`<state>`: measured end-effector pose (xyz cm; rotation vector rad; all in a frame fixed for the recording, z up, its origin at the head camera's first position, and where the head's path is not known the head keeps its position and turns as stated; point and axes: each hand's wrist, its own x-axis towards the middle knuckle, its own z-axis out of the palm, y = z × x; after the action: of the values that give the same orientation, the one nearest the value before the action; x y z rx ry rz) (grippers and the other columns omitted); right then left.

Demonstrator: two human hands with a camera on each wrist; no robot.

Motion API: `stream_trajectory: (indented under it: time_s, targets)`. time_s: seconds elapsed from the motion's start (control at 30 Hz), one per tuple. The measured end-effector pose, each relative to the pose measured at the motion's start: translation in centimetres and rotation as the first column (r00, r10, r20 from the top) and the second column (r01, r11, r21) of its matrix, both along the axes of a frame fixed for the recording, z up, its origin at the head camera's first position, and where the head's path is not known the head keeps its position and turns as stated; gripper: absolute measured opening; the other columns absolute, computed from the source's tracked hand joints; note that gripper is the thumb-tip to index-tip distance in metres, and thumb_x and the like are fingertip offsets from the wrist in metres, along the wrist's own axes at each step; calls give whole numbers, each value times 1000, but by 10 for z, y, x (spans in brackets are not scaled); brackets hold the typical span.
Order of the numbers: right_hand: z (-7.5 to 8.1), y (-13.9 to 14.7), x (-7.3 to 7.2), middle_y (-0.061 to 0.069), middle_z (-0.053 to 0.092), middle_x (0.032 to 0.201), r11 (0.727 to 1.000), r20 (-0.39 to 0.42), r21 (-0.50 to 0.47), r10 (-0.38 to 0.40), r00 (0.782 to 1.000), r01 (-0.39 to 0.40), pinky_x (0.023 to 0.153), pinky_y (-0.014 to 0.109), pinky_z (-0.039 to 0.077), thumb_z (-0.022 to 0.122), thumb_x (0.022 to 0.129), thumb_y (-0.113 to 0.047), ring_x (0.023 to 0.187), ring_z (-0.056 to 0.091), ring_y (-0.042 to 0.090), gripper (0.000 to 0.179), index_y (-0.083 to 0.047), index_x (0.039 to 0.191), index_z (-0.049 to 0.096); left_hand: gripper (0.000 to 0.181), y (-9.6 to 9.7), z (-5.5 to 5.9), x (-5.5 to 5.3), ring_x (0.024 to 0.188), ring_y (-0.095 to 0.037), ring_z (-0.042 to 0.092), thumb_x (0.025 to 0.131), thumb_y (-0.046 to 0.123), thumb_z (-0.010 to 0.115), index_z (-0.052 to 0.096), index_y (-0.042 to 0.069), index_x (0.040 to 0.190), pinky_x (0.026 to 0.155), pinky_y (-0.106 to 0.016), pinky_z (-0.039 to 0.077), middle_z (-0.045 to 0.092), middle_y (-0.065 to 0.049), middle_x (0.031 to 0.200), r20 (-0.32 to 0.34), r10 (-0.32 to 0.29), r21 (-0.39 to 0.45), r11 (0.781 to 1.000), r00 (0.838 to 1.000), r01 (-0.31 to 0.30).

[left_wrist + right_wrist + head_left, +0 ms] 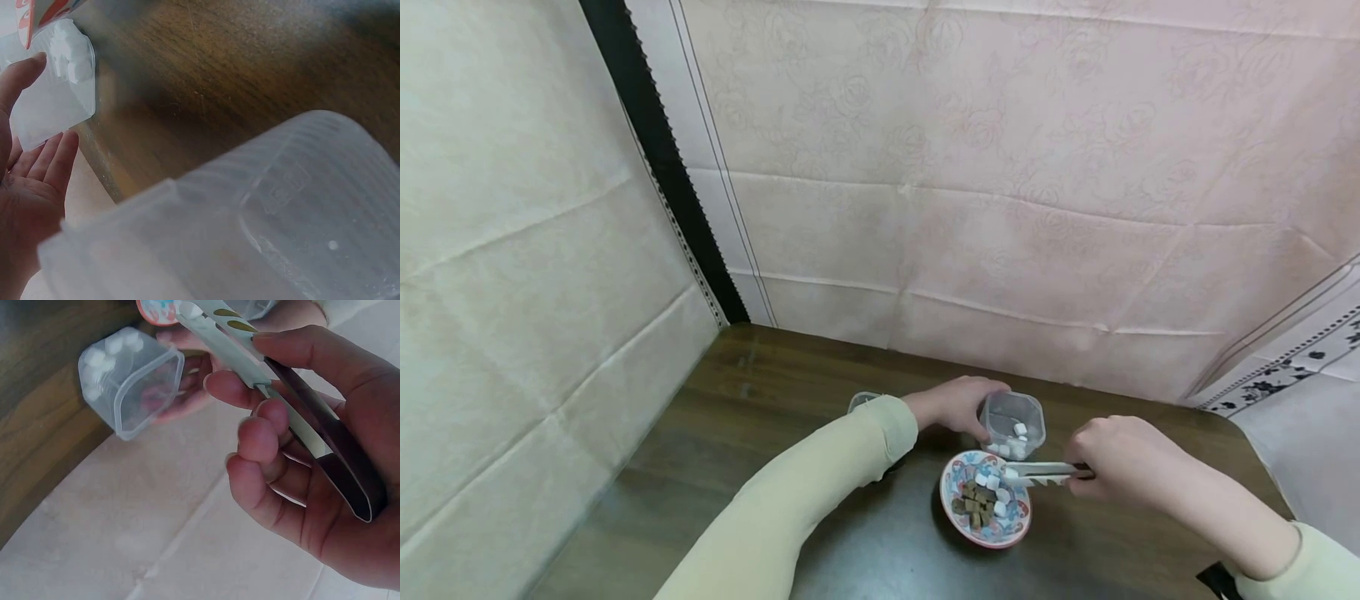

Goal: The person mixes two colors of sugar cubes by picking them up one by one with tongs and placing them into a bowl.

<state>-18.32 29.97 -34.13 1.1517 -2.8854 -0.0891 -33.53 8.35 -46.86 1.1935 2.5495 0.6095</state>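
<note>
White tongs (228, 355) within fingers (257, 439) of right hand (1122, 457), tips over dish (1000, 531).

Cubes (973, 505) lie on the plate (994, 533), before 1 tub (1006, 414), right of another tub (862, 401).

Two tubs (1006, 410) — one plate (1011, 525)

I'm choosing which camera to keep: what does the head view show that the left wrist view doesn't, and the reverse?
Only the head view shows the brown cubes and the right hand gripping the tongs. Only the left wrist view shows the raised marking on the second tub. Both share the left hand holding the tub of white pieces, part of the dish, and the wooden table.
</note>
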Motion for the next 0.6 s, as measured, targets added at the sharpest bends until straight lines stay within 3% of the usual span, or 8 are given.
stream_trajectory:
  time_s: [0.33,0.6]
  targets:
    - [-15,-12,7,-21,31,61,999,-9,11,42,999,-42,49,24,26,88,68,-25,58,26,3,47,-30,57,43,85,0,-1,0,138,-15,55,87,29,91,48,12,159,115,-22,42,59,-4,153,-13,-10,1,1000,1000,10]
    - [-16,-13,8,-22,33,60,1000,-5,12,12,1000,-12,50,26,30,86,70,-27,57,30,4,46,-31,56,43,87,0,0,1,141,-16,53,88,31,90,47,13,161,118,-24,40,57,-4,155,-18,-8,-13,1000,1000,7]
